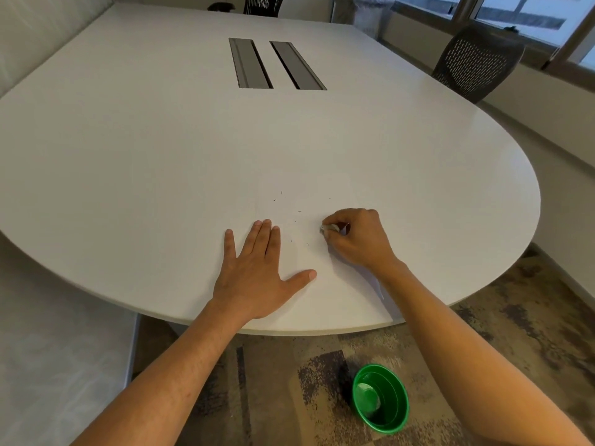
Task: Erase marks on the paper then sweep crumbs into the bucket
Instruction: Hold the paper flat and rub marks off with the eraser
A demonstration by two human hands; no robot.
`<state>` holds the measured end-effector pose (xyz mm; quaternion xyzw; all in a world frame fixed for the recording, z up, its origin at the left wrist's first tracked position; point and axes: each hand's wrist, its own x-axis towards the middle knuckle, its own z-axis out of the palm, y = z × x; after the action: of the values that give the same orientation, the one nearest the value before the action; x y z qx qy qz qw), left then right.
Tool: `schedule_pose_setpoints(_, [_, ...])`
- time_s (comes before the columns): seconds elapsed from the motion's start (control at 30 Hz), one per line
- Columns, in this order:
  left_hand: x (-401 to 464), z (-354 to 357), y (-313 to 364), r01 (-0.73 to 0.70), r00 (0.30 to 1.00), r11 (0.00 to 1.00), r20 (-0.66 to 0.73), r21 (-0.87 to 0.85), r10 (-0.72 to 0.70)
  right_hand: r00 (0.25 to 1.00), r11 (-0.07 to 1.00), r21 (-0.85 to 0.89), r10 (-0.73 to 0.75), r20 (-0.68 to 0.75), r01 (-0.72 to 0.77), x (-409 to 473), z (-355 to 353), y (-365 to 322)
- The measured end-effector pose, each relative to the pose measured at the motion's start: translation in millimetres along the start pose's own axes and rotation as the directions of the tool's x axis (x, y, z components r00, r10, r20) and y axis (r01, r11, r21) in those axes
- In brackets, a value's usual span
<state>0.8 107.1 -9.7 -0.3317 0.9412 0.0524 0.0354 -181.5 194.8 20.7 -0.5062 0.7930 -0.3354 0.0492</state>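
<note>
Pinching an eraser [329, 228], the right hand [357, 239] rubs the paper [309, 204]; left hand [257, 272] flat. Sweeping crumbs [297, 211] toward the bucket [381, 399], six o'clock, probably comes next.

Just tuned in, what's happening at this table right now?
The left hand lies flat on the paper, holding it down on the white table. The right hand pinches an eraser against the sheet. Dark crumbs lie scattered between the hands. The green bucket waits on the floor below.
</note>
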Motion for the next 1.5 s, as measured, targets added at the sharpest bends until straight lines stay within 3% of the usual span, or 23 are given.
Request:
schedule_pose_setpoints(0.17, [2,1,0,0.006,1.000,1.000,-0.008,-0.003,-0.006,0.983,0.993,0.056,-0.114,0.141,0.107,-35,0,-12])
schedule_pose_setpoints(0.43, [0,-2,0,0.002,1.000,1.000,0.004,-0.003,-0.002,1.000,1.000,0.001,0.029,-0.009,-0.029,-2,-5,10])
schedule_pose_setpoints(0.67, [1,0,1,0.006,1.000,1.000,0.001,-0.015,-0.006,0.978,0.989,0.064,-0.141,0.152,0.132,-37,-5,-10])
schedule_pose_setpoints(0.87, [1,-2,1,0.011,1.000,1.000,-0.001,0.007,-0.011,1.000,0.998,0.055,0.010,-0.022,-0.009,-5,-6,9])
schedule_pose_setpoints(1.1, [1,0,1,0.012,1.000,1.000,-0.003,-0.001,-0.012,0.983,0.989,0.081,-0.136,0.125,0.126,-40,-10,-4])
schedule_pose_setpoints(1.37, [0,-2,1,0.008,1.000,1.000,0.004,0.006,-0.008,0.999,0.998,0.060,0.024,-0.024,-0.022,-4,-10,14])
schedule_pose_setpoints(1.5, [1,-1,1,0.008,1.000,1.000,0.001,-0.024,-0.008,0.982,0.987,0.064,-0.151,0.113,0.144,-28,-4,-6])
